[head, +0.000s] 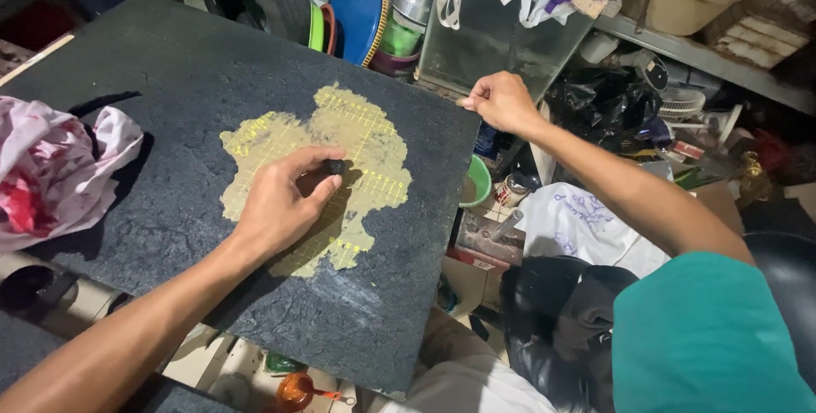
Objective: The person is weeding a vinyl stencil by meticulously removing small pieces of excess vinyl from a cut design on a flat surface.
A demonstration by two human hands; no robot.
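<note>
We judge we are mid-scrape: left hand (276,205) pinches a small dark scraper (335,166) between thumb and fingertips (327,155), pressed on the yellow patch (357,137) at the middle of the slab (170,90). Right hand (501,100) clamps the slab's far corner. Next stroke likely needs firm pressure toward the patch's edge, with the slab steadied.

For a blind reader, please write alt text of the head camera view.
A person's left hand presses a small dark object onto a yellow gridded patch on a dark slab, while the right hand grips the slab's far edge. A pink-stained cloth lies left.
</note>
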